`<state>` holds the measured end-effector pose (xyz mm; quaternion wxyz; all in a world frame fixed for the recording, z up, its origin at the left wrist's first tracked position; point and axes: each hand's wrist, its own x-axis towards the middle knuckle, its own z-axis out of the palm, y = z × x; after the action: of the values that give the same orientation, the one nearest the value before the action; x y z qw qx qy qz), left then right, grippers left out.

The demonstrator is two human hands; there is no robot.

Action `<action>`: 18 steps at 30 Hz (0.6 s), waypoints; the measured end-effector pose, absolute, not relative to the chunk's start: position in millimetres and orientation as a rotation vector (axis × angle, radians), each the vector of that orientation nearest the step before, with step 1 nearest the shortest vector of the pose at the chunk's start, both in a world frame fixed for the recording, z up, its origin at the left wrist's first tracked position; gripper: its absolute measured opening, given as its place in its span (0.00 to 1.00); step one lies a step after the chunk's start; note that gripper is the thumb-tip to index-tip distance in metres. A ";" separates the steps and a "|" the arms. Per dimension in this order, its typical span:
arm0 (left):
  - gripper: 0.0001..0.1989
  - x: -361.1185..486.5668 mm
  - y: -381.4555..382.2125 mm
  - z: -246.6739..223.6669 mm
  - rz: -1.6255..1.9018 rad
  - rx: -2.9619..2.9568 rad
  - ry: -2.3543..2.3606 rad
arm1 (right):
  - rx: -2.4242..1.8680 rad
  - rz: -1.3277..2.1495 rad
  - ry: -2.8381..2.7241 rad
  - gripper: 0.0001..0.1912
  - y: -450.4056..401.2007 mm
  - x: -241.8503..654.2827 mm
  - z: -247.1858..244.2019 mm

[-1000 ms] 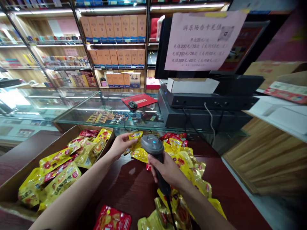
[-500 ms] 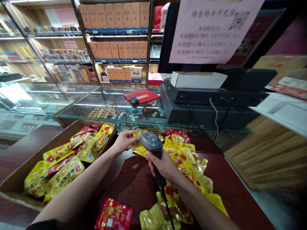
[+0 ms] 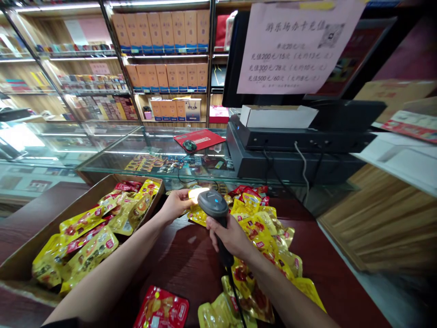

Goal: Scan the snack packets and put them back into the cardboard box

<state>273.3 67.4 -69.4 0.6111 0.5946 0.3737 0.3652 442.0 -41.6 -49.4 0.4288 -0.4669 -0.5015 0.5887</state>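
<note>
My right hand (image 3: 227, 237) is wrapped around the handle of a black barcode scanner (image 3: 213, 204), which has a small blue light on top and a cord running down toward me. Its head faces a yellow snack packet (image 3: 198, 216), lit brightly along the top. My left hand (image 3: 175, 206) pinches that packet by its left edge, just left of the scanner. Beneath and beside my right forearm lies a pile of yellow and red snack packets (image 3: 262, 237). A single red packet (image 3: 162, 309) rests on the table near me.
At left stands a cardboard box (image 3: 20, 246) holding several yellow and red packets. Behind the table is a glass display counter (image 3: 143, 136) with a red mouse pad (image 3: 208, 140) and a computer mouse (image 3: 189, 145). A monitor bearing a paper sign (image 3: 290, 50) stands at right. Shelves of boxes line the back.
A bright light now falls from the scanner onto the packet's top, which was unlit before. Both hands keep nearly the same places; the whole view has shifted slightly.
</note>
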 end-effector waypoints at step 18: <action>0.24 247.2 55.8 -20.8 1.067 1.400 0.936 | -1.136 1.487 -1.271 0.24 -54.8 444.1 -31.4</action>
<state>247.2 55.8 -20.8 0.5428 0.5897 0.3943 0.4496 444.1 -54.8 -31.4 0.4256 -0.4545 -0.5086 0.5947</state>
